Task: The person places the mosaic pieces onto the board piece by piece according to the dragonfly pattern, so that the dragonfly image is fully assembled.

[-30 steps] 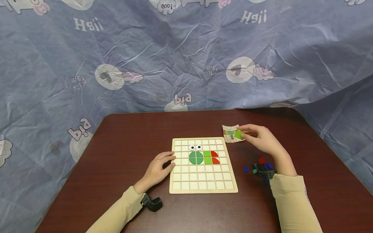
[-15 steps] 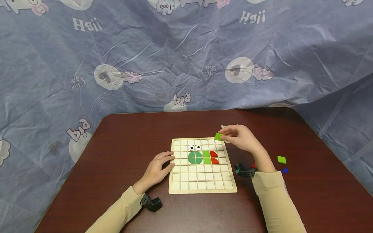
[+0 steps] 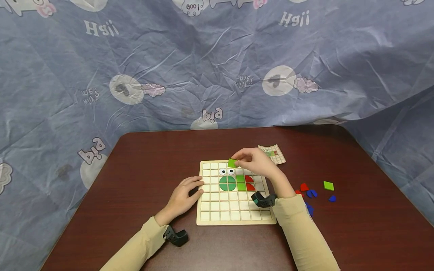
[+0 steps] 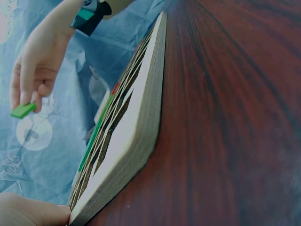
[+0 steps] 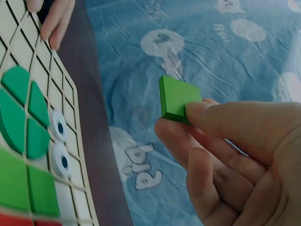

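Head: green tile (image 3: 232, 163) in right hand's (image 3: 255, 161) pinch

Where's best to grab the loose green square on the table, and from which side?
I'd probably pinch the green square by two opposite edges, coming from above and the right: it lies flat, straight-sided, with a red piece and blue pieces to its left.

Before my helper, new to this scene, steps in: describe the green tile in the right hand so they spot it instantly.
On the dark table, find the pale gridded board. In the head view, the right hand appears over its far side, pinching a bright green square tile. Green squares sit on the board and a loose one lies to its right; only this tile is held aloft.
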Demonstrator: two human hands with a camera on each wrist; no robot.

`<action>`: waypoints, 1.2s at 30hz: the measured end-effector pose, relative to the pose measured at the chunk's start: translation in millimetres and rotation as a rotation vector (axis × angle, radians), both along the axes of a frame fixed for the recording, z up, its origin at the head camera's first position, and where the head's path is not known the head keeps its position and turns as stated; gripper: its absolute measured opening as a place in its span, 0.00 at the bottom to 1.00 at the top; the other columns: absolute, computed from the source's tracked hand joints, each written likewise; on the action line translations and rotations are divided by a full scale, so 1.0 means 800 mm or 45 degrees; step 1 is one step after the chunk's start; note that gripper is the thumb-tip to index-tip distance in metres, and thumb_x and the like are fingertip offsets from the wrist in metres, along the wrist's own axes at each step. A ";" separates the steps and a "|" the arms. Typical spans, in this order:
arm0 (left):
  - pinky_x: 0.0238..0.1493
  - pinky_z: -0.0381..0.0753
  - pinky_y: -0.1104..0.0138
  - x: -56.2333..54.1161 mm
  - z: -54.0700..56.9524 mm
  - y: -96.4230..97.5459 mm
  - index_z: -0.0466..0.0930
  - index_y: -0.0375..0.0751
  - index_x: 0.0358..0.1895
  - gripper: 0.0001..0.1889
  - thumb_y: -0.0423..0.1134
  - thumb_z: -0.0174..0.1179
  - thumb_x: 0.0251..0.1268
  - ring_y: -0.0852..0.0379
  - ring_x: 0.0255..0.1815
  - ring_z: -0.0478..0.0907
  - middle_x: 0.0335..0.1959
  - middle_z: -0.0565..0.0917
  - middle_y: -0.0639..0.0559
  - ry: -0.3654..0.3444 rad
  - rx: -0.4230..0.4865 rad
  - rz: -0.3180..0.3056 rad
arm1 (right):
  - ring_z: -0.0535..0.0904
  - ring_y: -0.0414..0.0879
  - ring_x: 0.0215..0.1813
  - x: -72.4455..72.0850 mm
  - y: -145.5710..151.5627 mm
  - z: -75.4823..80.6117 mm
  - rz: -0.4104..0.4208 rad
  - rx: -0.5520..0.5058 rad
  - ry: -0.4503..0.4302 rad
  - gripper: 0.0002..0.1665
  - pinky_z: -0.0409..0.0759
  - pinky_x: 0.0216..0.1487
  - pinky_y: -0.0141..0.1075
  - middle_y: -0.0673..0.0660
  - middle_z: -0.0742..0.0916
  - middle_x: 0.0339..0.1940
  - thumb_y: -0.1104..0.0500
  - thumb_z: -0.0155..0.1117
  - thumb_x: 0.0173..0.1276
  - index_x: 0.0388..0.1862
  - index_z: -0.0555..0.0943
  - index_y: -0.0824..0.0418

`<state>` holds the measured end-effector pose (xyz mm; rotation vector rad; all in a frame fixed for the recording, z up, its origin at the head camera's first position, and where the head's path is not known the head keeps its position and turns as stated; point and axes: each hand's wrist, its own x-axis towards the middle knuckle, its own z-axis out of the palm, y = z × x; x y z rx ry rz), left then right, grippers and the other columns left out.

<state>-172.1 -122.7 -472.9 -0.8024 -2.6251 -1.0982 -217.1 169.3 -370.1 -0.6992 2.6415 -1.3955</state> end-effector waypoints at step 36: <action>0.59 0.69 0.49 -0.001 0.002 0.000 0.80 0.38 0.54 0.16 0.40 0.59 0.66 0.49 0.64 0.67 0.60 0.75 0.46 0.030 -0.005 -0.006 | 0.81 0.41 0.36 -0.017 -0.078 -0.063 0.101 0.197 -0.035 0.05 0.80 0.36 0.33 0.48 0.86 0.33 0.61 0.65 0.64 0.38 0.85 0.58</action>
